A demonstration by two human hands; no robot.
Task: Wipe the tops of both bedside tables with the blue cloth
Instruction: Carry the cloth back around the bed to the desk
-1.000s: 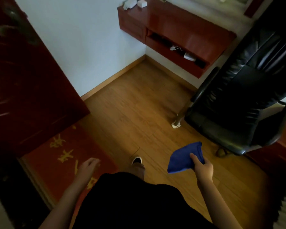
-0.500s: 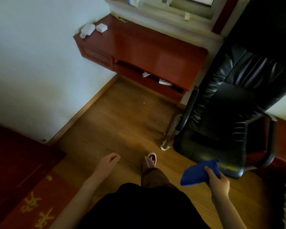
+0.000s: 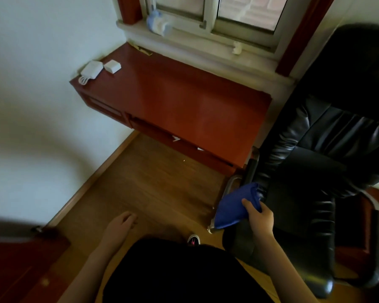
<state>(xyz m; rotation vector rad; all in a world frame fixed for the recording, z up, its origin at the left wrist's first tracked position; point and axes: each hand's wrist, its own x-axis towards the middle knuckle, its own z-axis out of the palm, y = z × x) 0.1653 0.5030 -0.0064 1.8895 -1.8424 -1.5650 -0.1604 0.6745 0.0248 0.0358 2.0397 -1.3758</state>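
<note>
Right hand (image 3: pixel 260 217) at 4 o'clock, fingers pinching folded blue cloth (image 3: pixel 236 206) over black leather chair (image 3: pixel 315 171) armrest. Left hand (image 3: pixel 118 224) at 7 o'clock, loosely spread, holding nothing. Red wooden table (image 3: pixel 184 101) at 12 o'clock below window; white charger (image 3: pixel 92 69) at its far-left corner.

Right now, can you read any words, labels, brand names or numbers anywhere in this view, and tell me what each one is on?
None can be read.
Two white boxes on the red wall-mounted desk: no print that shows.
White slips in the shelf under the desk: too small to read.
Blue cloth in the right hand: plain.
</note>
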